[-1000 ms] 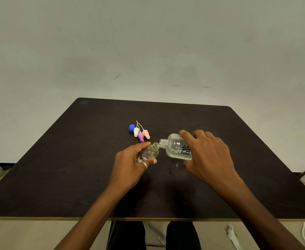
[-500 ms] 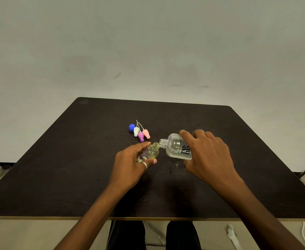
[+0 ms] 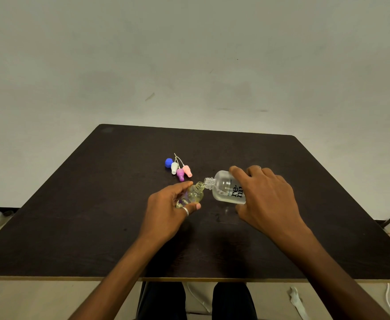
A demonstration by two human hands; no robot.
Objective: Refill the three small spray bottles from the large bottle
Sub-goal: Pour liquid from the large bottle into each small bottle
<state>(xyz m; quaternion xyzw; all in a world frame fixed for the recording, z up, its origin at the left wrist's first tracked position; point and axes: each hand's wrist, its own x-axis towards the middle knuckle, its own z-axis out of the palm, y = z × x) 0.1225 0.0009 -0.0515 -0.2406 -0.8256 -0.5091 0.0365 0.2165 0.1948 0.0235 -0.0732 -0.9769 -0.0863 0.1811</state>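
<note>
One small spray bottle (image 3: 194, 195), uncapped, above mid desk (image 3: 74, 227), pinched between left hand (image 3: 166, 213) thumb and fingers, neck tilted against large bottle (image 3: 226, 190) mouth; right hand (image 3: 268, 199) fingers curl round that bottle. Judgement: tip slowly, mouths aligned, stop below the neck. Four caps (image 3: 178, 169) lie just beyond.

large bottle (image 3: 229, 189) | black print "re-" over partly hidden "nu" | smaller print: unreadable

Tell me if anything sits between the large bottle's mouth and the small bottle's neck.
Nothing visible does. The large bottle, tilted in the right hand, has its open mouth at the uncapped small bottle in the left hand. The caps lie apart.
</note>
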